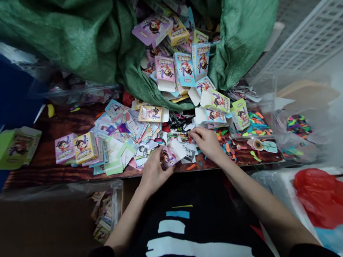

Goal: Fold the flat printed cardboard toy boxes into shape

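Note:
My left hand (pixel 155 168) is closed around a small pink printed box (pixel 169 155), held low over the table's front edge. A white part of it faces my right hand. To the right, my right hand (pixel 207 143) has its fingertips pinched together above a heap of small cards and dark bits; what they hold, if anything, is too small to make out. Behind both hands lies a dark tangle of small items (pixel 180 120). Left of my left hand, paper cards and stickers (pixel 122 127) are spread in a loose pile.
A green woven sack (pixel 85 38) full of printed boxes opens onto the table. Purple (pixel 65 149) and yellow (pixel 85 147) boxes stand at left. A clear tray of colourful pieces (pixel 257 125) sits at right. Below left is a carton (pixel 45 235) holding boxes.

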A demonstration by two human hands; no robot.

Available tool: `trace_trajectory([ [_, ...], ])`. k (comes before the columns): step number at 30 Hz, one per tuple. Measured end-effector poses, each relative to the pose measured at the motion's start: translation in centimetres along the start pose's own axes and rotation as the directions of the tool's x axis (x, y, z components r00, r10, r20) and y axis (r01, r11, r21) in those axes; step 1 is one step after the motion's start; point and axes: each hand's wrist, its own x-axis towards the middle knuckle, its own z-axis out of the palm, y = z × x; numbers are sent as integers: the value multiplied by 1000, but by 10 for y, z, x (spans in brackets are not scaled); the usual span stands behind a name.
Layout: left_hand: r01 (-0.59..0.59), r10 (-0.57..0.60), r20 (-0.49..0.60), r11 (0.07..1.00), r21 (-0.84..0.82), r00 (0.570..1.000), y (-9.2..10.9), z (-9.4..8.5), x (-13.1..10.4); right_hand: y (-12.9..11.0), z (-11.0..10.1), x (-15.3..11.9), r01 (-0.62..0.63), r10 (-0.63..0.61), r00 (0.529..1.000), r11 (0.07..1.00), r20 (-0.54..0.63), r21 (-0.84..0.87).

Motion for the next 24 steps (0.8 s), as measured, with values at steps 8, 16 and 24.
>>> trace_trajectory([
  [8, 82, -88, -56, 992, -95, 995, -20, -17, -3, 6, 11, 26, 144, -157, 988, 915, -2, -378],
  [16, 43, -50, -46, 988, -148, 998, -9, -15, 5, -10, 33, 32, 194, -135, 979, 853, 155, -484],
  [24, 137, -139, 6, 965, -222, 990, -14, -24, 3, -11, -13, 29, -74, 78, 997, 840, 16, 538],
])
